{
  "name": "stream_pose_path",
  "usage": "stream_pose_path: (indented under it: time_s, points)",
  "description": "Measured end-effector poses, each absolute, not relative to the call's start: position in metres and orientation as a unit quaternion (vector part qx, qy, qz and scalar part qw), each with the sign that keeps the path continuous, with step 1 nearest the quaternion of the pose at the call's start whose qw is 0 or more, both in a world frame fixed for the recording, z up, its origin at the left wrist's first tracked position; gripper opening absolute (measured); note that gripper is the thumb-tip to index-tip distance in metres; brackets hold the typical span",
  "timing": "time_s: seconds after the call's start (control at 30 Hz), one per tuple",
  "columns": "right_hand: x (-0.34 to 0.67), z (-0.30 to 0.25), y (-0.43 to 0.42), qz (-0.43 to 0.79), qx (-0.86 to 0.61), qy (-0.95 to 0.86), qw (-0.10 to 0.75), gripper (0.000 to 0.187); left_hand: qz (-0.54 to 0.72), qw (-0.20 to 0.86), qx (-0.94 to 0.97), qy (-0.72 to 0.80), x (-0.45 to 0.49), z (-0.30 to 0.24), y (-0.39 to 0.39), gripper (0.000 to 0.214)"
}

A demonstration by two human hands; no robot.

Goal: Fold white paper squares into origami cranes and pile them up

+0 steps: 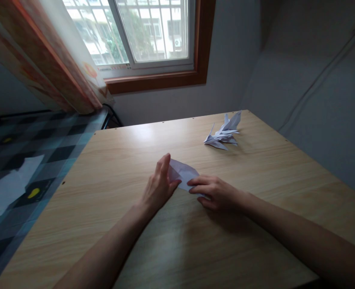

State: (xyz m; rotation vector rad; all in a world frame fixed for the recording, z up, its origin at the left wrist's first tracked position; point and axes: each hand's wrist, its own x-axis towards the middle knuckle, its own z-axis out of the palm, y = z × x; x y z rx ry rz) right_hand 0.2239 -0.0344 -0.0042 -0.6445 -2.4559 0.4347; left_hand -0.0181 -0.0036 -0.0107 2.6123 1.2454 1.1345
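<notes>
A small folded piece of white paper (183, 172) lies on the wooden table (255, 192), partly covered by both hands. My left hand (159, 186) stands on its edge at the paper's left side, fingers together and thumb pressed against the fold. My right hand (215, 192) rests on the paper's right part, fingers bent and fingertips pressing it down onto the table. A finished folded white paper figure with pointed wings (223, 134) sits farther back on the table, to the right, apart from both hands.
The table stands in a corner, with grey walls behind and to the right. A window (141, 32) with a drawn curtain (53, 68) is behind it. A bed with a checked cover (29, 160) and a white sheet on it (9, 184) lies to the left.
</notes>
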Motion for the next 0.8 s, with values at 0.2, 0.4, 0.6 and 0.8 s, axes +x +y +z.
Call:
stream_pose_path:
  time_s: [0.2, 0.4, 0.6, 0.8]
  points:
    - [0.222, -0.004, -0.034, 0.152, -0.216, -0.931, 0.252, 0.030, 0.429, 0.079, 0.788, 0.435, -0.018, -0.008, -0.003, 0.065]
    - [0.219, -0.003, -0.037, 0.154, -0.208, -0.940, 0.225, 0.036, 0.395, 0.058, 0.795, 0.457, -0.017, 0.004, -0.005, 0.025]
    - [0.215, -0.003, -0.039, 0.116, -0.232, -0.948, 0.186, 0.040, 0.395, 0.045, 0.794, 0.459, -0.019, 0.004, -0.003, 0.025]
    - [0.207, -0.003, -0.043, 0.070, -0.330, -0.926, 0.169, 0.047, 0.342, -0.032, 0.890, 0.302, -0.016, 0.007, -0.015, 0.015]
